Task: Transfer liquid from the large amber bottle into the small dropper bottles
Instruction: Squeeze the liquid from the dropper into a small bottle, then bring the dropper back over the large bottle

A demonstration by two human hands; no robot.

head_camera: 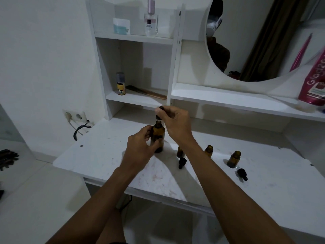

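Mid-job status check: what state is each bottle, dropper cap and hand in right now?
large amber bottle: upright on the table, uncapped.
left hand: grips the large amber bottle.
right hand: pinches the held dropper cap over that bottle's mouth.
left small bottle: upright, neck hidden.
middle small bottle: upright, uncapped.
right small bottle: upright, uncapped.
left loose dropper cap: lying on table.
right loose dropper cap: lying on table.
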